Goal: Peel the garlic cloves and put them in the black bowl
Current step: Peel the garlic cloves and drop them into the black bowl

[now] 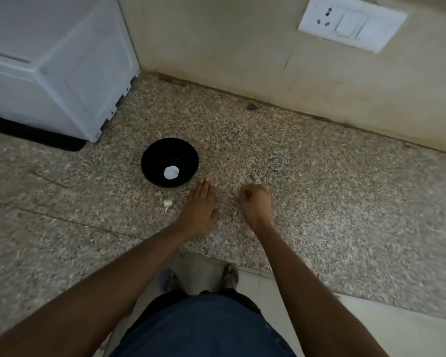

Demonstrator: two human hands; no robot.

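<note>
A black bowl (169, 162) stands on the speckled granite counter (319, 189), with a white garlic piece (171, 172) lying in its bottom. A small white garlic clove (167, 203) with a stalk lies on the counter just in front of the bowl. My left hand (200, 207) rests flat on the counter with straight fingers, to the right of that clove and close to the bowl's near rim. My right hand (256, 202) is curled into a fist on the counter beside it; whether it holds anything is hidden.
A white appliance (57, 63) on a black mat (36, 135) stands at the back left. A tiled wall with a white socket plate (350, 23) runs behind the counter. The counter edge is near my body, with my feet below.
</note>
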